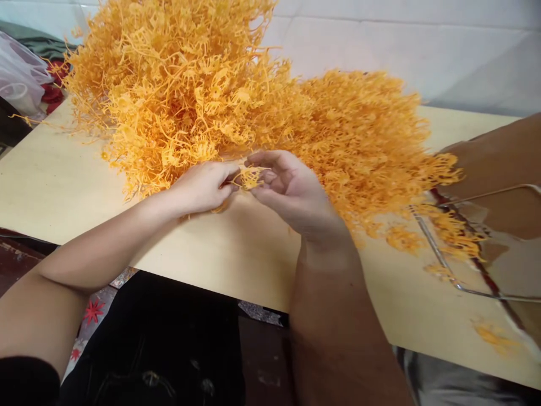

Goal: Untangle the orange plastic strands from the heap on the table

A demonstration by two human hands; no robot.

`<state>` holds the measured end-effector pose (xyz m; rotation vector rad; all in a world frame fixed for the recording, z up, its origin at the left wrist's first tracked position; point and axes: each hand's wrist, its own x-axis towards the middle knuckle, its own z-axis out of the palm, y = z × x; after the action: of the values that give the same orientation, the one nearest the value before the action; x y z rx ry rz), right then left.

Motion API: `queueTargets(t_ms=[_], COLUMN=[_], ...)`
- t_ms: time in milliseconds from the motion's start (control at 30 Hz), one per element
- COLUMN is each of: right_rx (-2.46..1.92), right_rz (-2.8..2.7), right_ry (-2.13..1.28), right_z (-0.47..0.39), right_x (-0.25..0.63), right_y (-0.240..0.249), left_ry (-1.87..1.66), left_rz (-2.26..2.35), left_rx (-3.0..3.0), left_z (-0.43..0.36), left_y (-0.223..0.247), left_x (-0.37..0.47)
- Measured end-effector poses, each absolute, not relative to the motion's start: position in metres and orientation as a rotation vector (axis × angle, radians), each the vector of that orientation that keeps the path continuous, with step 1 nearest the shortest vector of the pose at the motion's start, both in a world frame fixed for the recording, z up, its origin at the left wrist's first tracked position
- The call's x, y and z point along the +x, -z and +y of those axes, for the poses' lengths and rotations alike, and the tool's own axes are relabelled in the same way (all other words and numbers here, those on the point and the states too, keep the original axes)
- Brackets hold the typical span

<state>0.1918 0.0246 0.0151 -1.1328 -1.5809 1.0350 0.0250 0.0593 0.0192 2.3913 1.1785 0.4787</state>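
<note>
Between my two hands is a small orange piece with thin curling strands [250, 178], like a spidery plastic flower part. My left hand [205, 185] pinches its left side between thumb and fingers. From the right, my right hand [291, 186] curls its thumb and fingertips around the other edge of the piece. Just behind both hands rises a large heap of similar orange strands [181, 96]. A second orange heap [359, 135] joins it on the right.
The pale tabletop [249, 254] lies beneath everything. At right, a brown cardboard box [502, 169] stands beside a bent metal wire frame [439, 256]. One loose orange piece [494, 336] lies near the front right edge. A clear plastic bag [23, 73] is at far left. A tiled wall [380, 45] closes the back.
</note>
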Motion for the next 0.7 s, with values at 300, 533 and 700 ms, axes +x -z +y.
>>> queueTargets(t_ms=[300, 533, 700], right_rx=[-1.234, -1.188, -1.280], right_rz=[-1.545, -1.425, -0.933], right_ry=[-1.021, -1.038, -0.987], right_z=[0.032, 0.038, 0.047], right_x=[0.189, 0.189, 0.203], right_y=[-0.003, -0.001, 0.003], left_ry=[-0.542, -0.547, -0.501], left_rz=[1.188, 1.001, 0.903], left_rx=[2.348, 2.257, 2.157], left_z=[0.056, 0.057, 0.057], left_y=[-0.022, -0.018, -0.018], left_x=[0.028, 0.025, 0.020])
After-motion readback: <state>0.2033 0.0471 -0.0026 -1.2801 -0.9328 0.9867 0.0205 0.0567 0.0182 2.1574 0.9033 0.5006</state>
